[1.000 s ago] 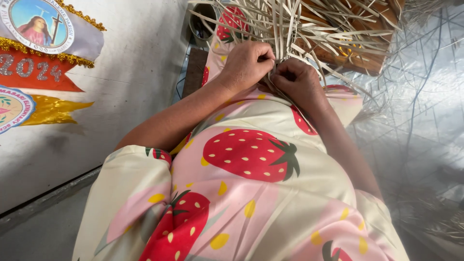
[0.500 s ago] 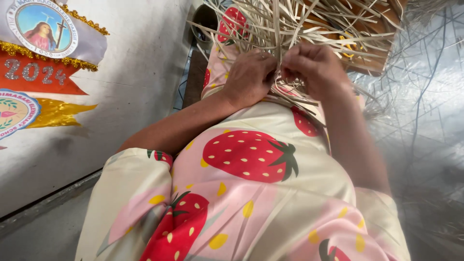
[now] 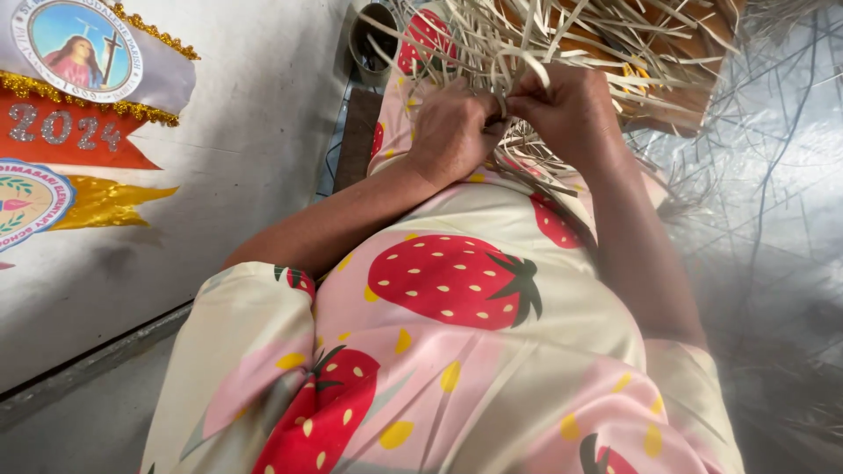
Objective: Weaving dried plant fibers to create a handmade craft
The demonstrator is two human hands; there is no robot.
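Hands, left (image 3: 452, 132) and right (image 3: 566, 110) (knuckles up), pinching pale straw strips (image 3: 518, 66)

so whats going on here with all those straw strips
A person in a strawberry-print dress is working pale dried leaf strips with both bare hands, up by the knees. The left hand pinches the strips together, while the right hand bends one strip into a small loop above the fingers. Loose strip ends fan out over a wooden frame. A dark cup stands by the wall, where a banner hangs.
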